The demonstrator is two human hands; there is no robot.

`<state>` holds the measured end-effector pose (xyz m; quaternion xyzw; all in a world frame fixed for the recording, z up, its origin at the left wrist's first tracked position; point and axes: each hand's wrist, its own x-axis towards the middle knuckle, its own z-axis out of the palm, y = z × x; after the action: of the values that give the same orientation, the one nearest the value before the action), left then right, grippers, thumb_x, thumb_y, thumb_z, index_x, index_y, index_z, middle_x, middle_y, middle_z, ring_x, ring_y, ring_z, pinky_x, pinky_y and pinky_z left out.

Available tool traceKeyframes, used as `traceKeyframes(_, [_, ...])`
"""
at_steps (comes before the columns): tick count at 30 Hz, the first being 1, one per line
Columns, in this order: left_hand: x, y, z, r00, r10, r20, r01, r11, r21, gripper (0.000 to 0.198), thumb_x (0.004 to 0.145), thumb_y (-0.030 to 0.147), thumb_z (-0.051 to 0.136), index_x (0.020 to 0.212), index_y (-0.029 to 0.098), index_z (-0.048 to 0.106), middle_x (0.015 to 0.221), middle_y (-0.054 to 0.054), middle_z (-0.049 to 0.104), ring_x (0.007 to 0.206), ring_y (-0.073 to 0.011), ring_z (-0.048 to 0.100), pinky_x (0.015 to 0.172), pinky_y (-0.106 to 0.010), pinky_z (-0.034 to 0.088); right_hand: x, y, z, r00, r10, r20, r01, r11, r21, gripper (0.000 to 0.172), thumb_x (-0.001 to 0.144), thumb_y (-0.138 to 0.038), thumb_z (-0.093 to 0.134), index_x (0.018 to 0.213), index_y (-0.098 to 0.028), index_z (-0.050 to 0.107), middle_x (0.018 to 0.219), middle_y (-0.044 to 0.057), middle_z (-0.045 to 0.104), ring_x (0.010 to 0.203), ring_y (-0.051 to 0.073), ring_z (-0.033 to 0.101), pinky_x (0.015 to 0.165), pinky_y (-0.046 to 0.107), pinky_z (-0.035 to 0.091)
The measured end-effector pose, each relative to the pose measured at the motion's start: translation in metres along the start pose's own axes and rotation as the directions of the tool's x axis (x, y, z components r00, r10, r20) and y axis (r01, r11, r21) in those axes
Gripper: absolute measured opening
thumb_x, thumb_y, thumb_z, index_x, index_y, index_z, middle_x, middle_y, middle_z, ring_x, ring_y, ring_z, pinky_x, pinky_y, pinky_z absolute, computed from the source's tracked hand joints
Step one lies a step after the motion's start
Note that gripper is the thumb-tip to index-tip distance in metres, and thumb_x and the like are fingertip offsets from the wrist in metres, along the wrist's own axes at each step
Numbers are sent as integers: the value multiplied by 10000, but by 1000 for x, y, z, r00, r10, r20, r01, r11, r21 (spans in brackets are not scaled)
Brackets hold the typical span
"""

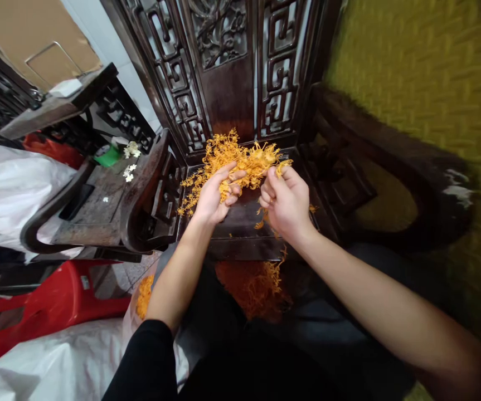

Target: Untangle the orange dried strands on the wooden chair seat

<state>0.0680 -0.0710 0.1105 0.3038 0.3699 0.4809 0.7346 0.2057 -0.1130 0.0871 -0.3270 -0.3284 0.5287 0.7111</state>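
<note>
dark carved wood all around, looks like an old chair [240,223] with fretwork panels behind the seat, and the seat itself is doing the job of a tabletop. on it sits a heap of orange stringy strands [240,159], dried fungus or something like it, right at the fingertips of both hands.

left hand [215,195] is palm up, fingers [234,186] half curled around a loose clump, so it's closed on the strands but not tight. right hand [286,200] is knuckles up, fingers bunched and pinching a few strands at the edge of the heap just past its fingertips. a couple of bits have dropped below the right hand onto the seat, and more orange stuff [257,287] lies lower down, under the wrists.

my take: to pull this apart well, keep the grip light and tease small tufts off rather than yanking, since the strands look brittle.

off past the left fingers there's a side stand [98,195] with small white bits, plus a red plastic stool [52,303]. no labels or writing i can read anywhere.
</note>
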Motion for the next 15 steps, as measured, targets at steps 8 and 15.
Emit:
traceKeyframes(8, [-16,11,-8,999,-4,49,4,1000,-2,237,966,374,657,992,138,662,699,41,473,442,9,353,340,-86,194,-7,8,1,998,45,37,-38,986,-160,440,848,-580,744,739,-240,487,507,-92,262,430,71,219,413,274,167])
traceKeyframes(15, [-18,6,-7,999,44,-4,-44,998,44,372,959,518,621,1023,154,669,776,4,578,407,16,312,313,-118,184,-12,10,-3,993,-3,119,45,933,-356,397,721,-460,878,960,-213,680,604,-66,436,511,86,353,494,268,294])
